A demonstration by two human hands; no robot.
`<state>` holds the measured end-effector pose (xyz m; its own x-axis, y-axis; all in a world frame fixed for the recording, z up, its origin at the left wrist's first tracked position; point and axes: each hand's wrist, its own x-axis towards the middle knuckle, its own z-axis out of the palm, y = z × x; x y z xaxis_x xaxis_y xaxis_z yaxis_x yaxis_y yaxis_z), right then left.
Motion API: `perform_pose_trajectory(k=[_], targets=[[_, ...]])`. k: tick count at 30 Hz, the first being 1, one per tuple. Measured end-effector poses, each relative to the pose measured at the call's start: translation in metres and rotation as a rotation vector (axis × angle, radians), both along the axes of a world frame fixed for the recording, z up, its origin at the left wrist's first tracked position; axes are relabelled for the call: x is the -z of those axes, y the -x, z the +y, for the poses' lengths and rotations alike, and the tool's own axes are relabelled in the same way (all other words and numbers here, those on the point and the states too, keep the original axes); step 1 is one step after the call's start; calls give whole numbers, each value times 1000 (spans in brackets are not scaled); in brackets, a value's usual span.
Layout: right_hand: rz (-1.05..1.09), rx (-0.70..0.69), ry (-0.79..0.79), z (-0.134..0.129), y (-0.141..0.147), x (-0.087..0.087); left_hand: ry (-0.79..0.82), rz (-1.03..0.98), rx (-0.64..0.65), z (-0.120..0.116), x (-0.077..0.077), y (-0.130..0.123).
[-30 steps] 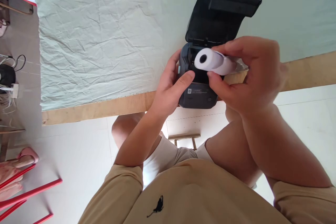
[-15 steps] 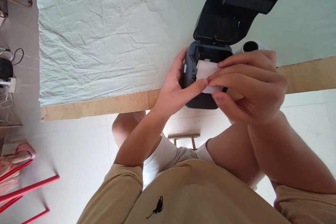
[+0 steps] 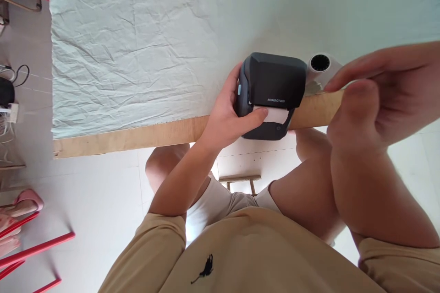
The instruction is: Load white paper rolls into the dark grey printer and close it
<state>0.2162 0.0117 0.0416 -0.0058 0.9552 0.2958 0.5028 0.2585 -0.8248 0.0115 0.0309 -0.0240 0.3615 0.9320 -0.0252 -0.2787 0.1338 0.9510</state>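
A dark label printer (image 3: 277, 75), its lid down, sits at the front edge of the table. A strip of white label paper (image 3: 276, 115) sticks out of the slot below the lid. My left hand (image 3: 225, 116) grips the printer's left side, with the thumb lying over the paper strip. Off to the right, my right hand (image 3: 381, 94) is apart from the printer, fingers stretched and thumb separate, with nothing seen in it. Between the printer and that hand is a white cylinder with a dark round end (image 3: 320, 62); its exact kind I cannot tell.
Wrinkled pale green cloth (image 3: 137, 50) covers the table, leaving a bare wooden edge (image 3: 137, 136) along the front. At the lower left are red bars (image 3: 37, 249) and a person's foot in a pink slipper (image 3: 29, 200). Cables (image 3: 7, 121) lie at the far left.
The printer's lid has swung from raised to closed, covering the inside, and the paper now shows at the slot. My right hand has moved away to the right. My left hand stays on the printer.
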Motion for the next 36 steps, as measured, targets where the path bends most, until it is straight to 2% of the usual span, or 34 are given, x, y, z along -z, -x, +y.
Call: perform_pose_trajectory(k=[3,5,7,11,15,18,20,22,25,30,36], targets=[[58,2,55,-7,-3,3,-28,-40,5,-2,-2,0],[96,5,91,-15,-7,7,-27,-57,-8,-5,-9,1],[126,12,124,-20,-9,11,14,-30,-34,-8,-19,1],[171,15,178,-21,-11,19,112,50,35,-10,-32,0],[180,24,196,-15,-9,21,57,21,-8,-9,-27,0],[201,-27,204,-13,-9,24,-34,1,-29,-9,-19,1],[202,-48,168,-15,-11,27,-73,-43,-6,-10,-18,1],[180,-61,137,-17,-14,31,-42,-98,19,-11,-19,-1],[141,-78,118,-21,-17,37,57,-130,-52,-11,-24,-5],[161,-73,0,-22,-16,44,102,-80,-176,-11,-27,-10],[243,-44,-175,-25,-5,35,116,-45,-243,-13,-31,-12]])
